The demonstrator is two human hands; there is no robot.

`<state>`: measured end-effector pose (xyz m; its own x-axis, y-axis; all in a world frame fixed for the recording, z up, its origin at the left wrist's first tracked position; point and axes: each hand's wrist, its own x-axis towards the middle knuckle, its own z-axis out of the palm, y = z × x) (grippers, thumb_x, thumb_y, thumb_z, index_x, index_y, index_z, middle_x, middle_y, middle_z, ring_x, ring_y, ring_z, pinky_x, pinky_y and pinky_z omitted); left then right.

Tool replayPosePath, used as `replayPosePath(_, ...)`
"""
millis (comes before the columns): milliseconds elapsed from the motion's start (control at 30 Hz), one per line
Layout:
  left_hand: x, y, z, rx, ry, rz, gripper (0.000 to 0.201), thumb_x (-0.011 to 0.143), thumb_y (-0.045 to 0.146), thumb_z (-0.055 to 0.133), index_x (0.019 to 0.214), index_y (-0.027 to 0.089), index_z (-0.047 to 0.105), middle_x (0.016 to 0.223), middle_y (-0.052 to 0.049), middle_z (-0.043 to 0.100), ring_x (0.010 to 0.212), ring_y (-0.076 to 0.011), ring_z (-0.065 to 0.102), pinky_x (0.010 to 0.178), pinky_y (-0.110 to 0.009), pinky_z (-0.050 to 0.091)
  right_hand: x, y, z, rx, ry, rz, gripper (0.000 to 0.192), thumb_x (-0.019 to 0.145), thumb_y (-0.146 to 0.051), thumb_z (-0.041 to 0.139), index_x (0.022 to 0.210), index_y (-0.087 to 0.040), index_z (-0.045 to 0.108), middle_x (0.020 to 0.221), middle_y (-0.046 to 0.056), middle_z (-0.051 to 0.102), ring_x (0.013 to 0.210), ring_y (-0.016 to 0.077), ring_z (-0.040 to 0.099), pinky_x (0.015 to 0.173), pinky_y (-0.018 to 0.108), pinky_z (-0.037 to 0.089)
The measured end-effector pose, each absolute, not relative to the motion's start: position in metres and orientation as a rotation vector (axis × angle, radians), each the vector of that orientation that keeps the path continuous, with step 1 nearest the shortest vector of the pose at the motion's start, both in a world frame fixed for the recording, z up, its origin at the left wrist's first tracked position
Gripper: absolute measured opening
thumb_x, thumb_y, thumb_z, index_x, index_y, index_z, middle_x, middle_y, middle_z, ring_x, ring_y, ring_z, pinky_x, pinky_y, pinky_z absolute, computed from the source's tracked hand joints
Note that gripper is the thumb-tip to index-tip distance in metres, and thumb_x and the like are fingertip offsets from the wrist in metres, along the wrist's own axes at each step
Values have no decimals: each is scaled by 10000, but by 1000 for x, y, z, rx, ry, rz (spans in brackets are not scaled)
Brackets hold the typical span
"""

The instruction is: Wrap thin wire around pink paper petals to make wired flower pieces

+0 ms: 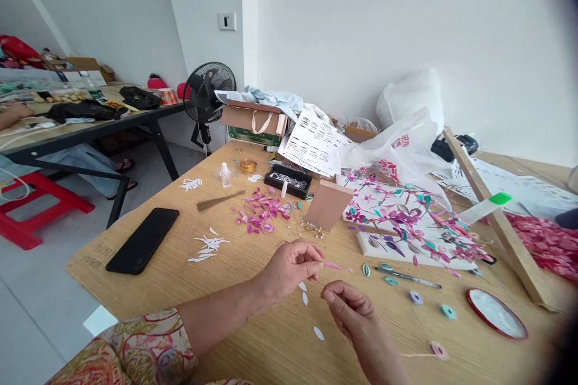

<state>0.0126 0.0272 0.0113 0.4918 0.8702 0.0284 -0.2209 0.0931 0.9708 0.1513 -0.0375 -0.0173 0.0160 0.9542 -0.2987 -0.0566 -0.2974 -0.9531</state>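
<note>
A pink paper strip [336,266] is hovering just above the desk [253,337], my left hand [289,267] pinching one end to steady it, my right hand [350,310] closing loosely beside, holding nothing I can see.

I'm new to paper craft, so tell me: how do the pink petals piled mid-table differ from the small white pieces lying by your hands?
The pink petals are magenta and heaped in a loose pile; the white pieces are plain and lie singly, apart. The pink petals sit farther off, near the black tray; the white pieces lie between the left hand and the right hand. Both are small petal-shaped paper bits on the wooden table.
</note>
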Motion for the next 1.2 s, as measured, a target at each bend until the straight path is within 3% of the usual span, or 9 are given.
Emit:
replayPosePath(133, 16, 21, 12, 1027, 595, 817, 210, 716, 313, 568, 708, 120, 483, 801, -53, 593, 495, -63, 526, 475, -185, 343, 147, -37, -19, -1418, -1038, 1404, 369, 597, -533, 633, 602, -167, 586, 411, -86, 249, 396, 45, 173, 382, 201, 110)
replayPosePath(267, 19, 19, 14, 977, 558, 810, 196, 744, 300, 552, 738, 122, 472, 750, -46, 609, 629, -103, 592, 595, -212, 424, 158, -38, -28, -1482, -1142, 1306, 351, 611, -530, 616, 571, -181, 608, 394, -74, 291, 379, 57, 238, 372, 197, 179)
replayPosePath(333, 18, 20, 15, 1098, 594, 859, 187, 760, 299, 536, 745, 120, 487, 752, -46, 608, 669, -109, 596, 642, -230, 447, 172, -41, -30, -1539, -1249, 1211, 330, 636, -509, 601, 562, -188, 623, 420, -45, 406, 411, 83, 350, 399, 205, 271)
replayPosePath(433, 14, 24, 16, 1444, 630, 971, 175, 800, 295, 477, 756, 128, 501, 770, -56, 613, 713, -118, 596, 675, -245, 463, 206, -53, -26, -1649, -1358, 887, 261, 633, -467, 611, 669, -217, 675, 720, 34, 628, 623, 171, 533, 536, 257, 406)
replayPosePath(633, 8, 27, 19, 2044, 519, 1168, 162, 854, 182, 377, 796, 141, 523, 833, -85, 638, 844, -118, 591, 744, -229, 452, 256, -80, 32, -1844, -1338, 260, 181, 642, -385, 615, 764, -254, 644, 871, 45, 617, 844, 249, 536, 718, 329, 417)
replayPosePath(733, 9, 25, 25, 2198, 463, 1199, 162, 858, 168, 369, 833, 142, 527, 863, -98, 645, 869, -119, 592, 754, -223, 453, 232, -75, 65, -1676, -1436, 349, 162, 657, -392, 597, 738, -258, 638, 814, 36, 620, 822, 233, 539, 673, 291, 431)
replayPosePath(867, 10, 24, 29, 2315, 434, 1188, 172, 862, 170, 355, 871, 151, 525, 887, -97, 651, 868, -118, 597, 757, -222, 459, 196, -51, 82, -1671, -1434, 798, 217, 649, -432, 603, 727, -234, 646, 643, 30, 615, 581, 179, 525, 483, 265, 392)
replayPosePath(1067, 5, 32, 25, 2432, 336, 1134, 211, 848, 130, 355, 942, 146, 543, 942, -109, 642, 928, -129, 579, 784, -230, 461, 200, -40, 90, -1678, -1401, 463, 228, 602, -454, 632, 683, -246, 679, 795, 52, 630, 741, 215, 524, 622, 296, 385)
replayPosePath(1200, 6, 35, 26, 2446, 250, 1099, 258, 835, 104, 344, 980, 139, 554, 986, -120, 631, 946, -143, 574, 827, -260, 444, 196, -37, 81, -1738, -1441, 894, 185, 624, -412, 637, 658, -235, 677, 602, 20, 608, 569, 162, 494, 520, 269, 361)
